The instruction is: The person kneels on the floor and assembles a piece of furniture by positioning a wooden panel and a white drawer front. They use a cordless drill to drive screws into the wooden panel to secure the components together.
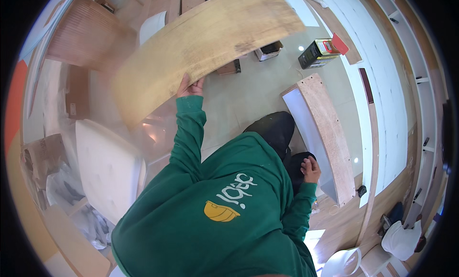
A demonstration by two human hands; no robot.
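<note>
- spanning the upper middle, the long wooden board (205,45) likely swings easily; turn it slowly.
- wooden trough (327,128): beside the right knee (294,169); keep the board off it.
- left hand (190,86): gripping the board's near edge.
- right hand (311,171): partly curled, contents unclear; its support would probably steady things.

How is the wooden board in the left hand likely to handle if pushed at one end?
The wooden board is probably stiff: it looks like a flat panel, and its bowed edges may be the fisheye lens. It could swing or tip, since it reaches well past the left hand on both sides, and that hand grips only the near edge.
</note>
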